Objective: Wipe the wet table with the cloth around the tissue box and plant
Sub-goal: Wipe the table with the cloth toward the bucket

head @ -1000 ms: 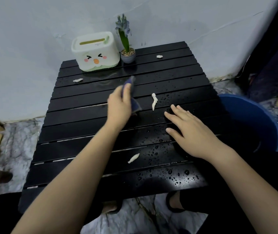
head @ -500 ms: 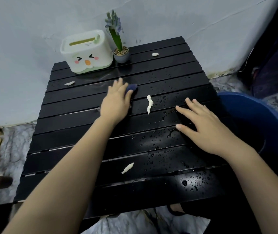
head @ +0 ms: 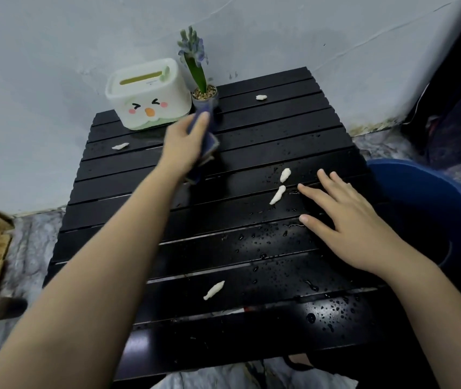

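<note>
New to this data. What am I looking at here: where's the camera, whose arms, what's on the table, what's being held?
No machine here: a person works with bare hands, and the single camera sits on their head, looking forward and down, so the arms reach in from the bottom edge. The left hand has a blue cloth in its grip, just in front of the small potted plant. The right hand lies flat and open on the black slatted table, holding nothing. At the back stands a white tissue box with a cartoon face, next to the plant. Water drops cover the near right slats, and several small white scraps lie scattered about. A blue tub stands on the floor at right.
</note>
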A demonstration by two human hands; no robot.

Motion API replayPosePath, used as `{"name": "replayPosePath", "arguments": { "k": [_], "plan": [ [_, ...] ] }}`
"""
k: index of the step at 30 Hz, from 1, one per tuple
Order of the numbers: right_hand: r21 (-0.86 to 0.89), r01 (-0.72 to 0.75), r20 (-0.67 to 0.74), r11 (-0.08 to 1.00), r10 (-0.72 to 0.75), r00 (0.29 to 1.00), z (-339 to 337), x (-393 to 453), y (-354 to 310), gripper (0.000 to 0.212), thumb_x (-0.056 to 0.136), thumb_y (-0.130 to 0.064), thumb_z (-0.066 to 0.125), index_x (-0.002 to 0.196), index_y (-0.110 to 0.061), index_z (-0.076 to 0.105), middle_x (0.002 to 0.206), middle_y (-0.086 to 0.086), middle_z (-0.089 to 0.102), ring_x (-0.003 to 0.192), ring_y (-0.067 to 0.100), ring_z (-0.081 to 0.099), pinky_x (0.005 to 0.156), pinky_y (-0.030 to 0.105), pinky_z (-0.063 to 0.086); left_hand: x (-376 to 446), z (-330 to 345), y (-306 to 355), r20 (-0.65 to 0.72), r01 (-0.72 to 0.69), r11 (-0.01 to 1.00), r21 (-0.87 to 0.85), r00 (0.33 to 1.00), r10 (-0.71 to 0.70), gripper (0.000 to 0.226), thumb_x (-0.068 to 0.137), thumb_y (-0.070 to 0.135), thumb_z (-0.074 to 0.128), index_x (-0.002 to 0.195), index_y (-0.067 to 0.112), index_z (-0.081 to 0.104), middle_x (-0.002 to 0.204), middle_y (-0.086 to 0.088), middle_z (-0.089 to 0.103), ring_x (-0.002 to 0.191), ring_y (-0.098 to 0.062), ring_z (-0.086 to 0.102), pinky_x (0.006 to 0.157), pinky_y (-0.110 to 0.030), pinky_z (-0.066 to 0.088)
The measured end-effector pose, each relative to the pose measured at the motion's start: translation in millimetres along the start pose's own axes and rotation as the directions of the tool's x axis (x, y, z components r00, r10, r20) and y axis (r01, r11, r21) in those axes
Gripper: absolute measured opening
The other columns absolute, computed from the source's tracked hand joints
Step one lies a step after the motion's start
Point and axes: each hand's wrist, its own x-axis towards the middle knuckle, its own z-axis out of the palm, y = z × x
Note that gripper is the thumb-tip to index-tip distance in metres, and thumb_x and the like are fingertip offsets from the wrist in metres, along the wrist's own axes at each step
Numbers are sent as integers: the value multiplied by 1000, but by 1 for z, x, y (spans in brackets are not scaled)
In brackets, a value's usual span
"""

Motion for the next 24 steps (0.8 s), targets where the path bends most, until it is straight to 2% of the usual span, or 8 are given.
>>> {"name": "replayPosePath", "arguments": {
  "k": [2,4,5,7,10,13,20,24],
  "plan": [
    [-12,-3,-2,1000,3,1000,0,0,-1,60,97,-55,35,153,-40,22,165,-3,-2,151,13,-10,121,32,-4,0,-32,-20,13,35,969,245,999,-40,41,100,47,51,136,30,54,131,10,59,115,3,53,100,-22,37],
    [-18,-5,-1,1000,5,1000,1,0,-2,59,98,-54,34,153,-39,20,165,-2,-4,151,13,-12,120,31,-7,-4,-49,-45,114,41,839,543,986,-122,63,97,60,43,154,41,23,164,4,19,151,-15,15,121,-34,15],
    [-16,-5,1,1000,5,1000,1,-1,-2,59,98,-54,33,153,-39,19,165,-3,-5,150,13,-13,119,30,-8,-6,-50,-57,127,16,752,660,983,-132,65,99,61,37,156,39,16,167,-2,7,154,-23,2,124,-41,7],
    [-9,-7,10,1000,7,1000,1,-1,-2,60,98,-55,31,154,-40,17,165,-4,-7,150,11,-15,119,30,-9,-7,-39,-64,108,-17,666,746,990,-95,62,102,55,30,158,30,17,167,-9,5,154,-29,-2,125,-45,3],
    [-20,-9,7,1000,9,1000,2,0,-2,60,98,-55,31,154,-39,16,165,-3,-8,150,12,-16,121,33,-8,-1,-3,-48,100,-27,662,749,992,-72,58,105,48,29,157,21,22,166,-12,9,153,-32,1,124,-45,6],
    [-37,-11,2,999,11,1000,4,0,-3,60,99,-53,30,155,-37,14,165,-2,-9,150,13,-17,121,34,-8,11,46,-29,193,-138,650,747,981,-13,58,106,44,30,157,18,21,165,-16,8,153,-34,3,123,-44,4],
    [-53,6,3,999,-6,1000,4,0,-1,58,101,-52,28,155,-38,12,165,-1,-9,149,13,-18,121,33,-9,21,170,30,530,-456,662,595,842,104,58,107,39,30,158,14,17,165,-19,6,153,-34,2,123,-43,0],
    [-42,12,1,999,-12,1000,2,-1,-1,58,100,-52,30,154,-38,14,165,-1,-7,150,13,-16,121,32,-9,24,171,36,548,-375,840,393,829,113,56,106,37,39,156,17,25,164,-17,16,153,-30,8,124,-41,8]
  ]
}}
